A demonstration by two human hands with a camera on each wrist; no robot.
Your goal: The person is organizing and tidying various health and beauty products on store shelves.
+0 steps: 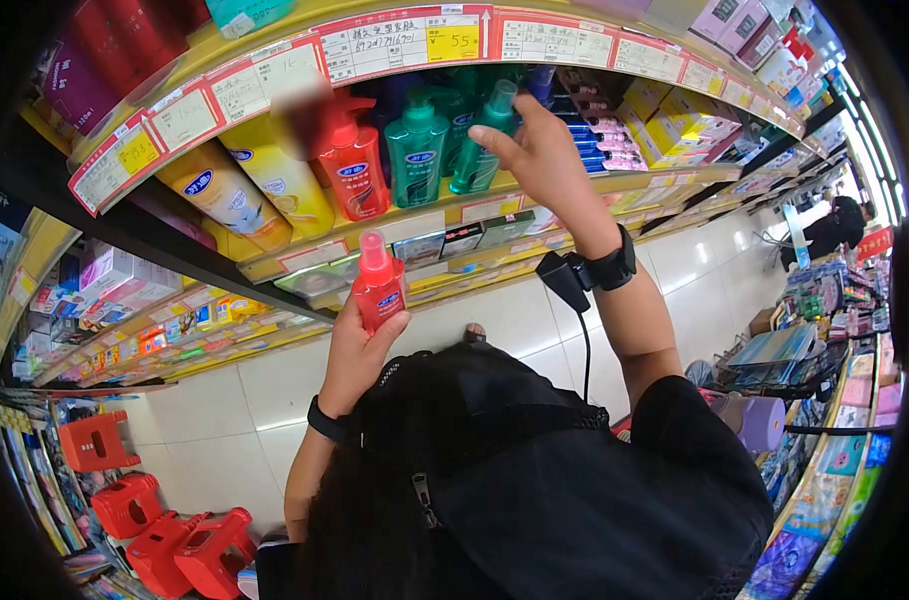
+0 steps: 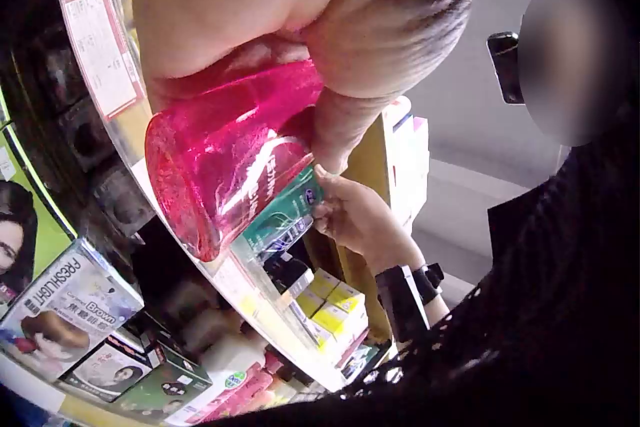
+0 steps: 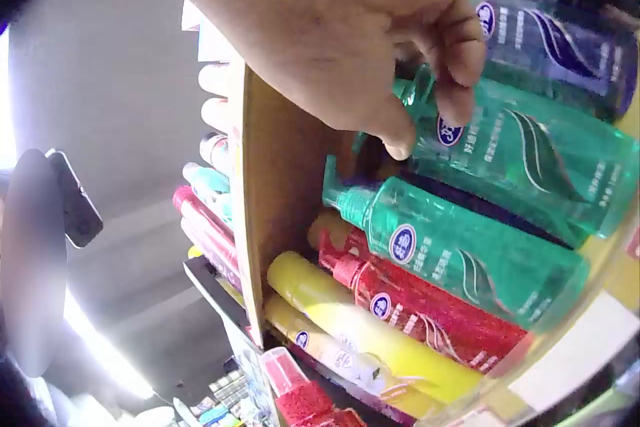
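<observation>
My left hand [image 1: 362, 345] grips a translucent red spray bottle [image 1: 381, 285] with a clear cap, held upright in front of the shelf. The same red bottle [image 2: 235, 152] fills much of the left wrist view. At the shelf, my right hand [image 1: 549, 155] has its thumb and fingers about the upper part of a green spray bottle [image 1: 477, 150] with a clear cap. In the right wrist view, the fingertips [image 3: 458, 107] curl over this green bottle [image 3: 530, 147] near its shoulder. Beside it stand a green pump bottle [image 1: 417, 155] and a red pump bottle [image 1: 354, 170].
Yellow bottles [image 1: 279, 175] stand left of the red pump bottle, and yellow boxes [image 1: 679, 125] to the right. A shelf edge with price labels [image 1: 404, 45] runs above. Red plastic stools [image 1: 159, 550] are at lower left. A person in black [image 1: 839, 235] is farther down the aisle.
</observation>
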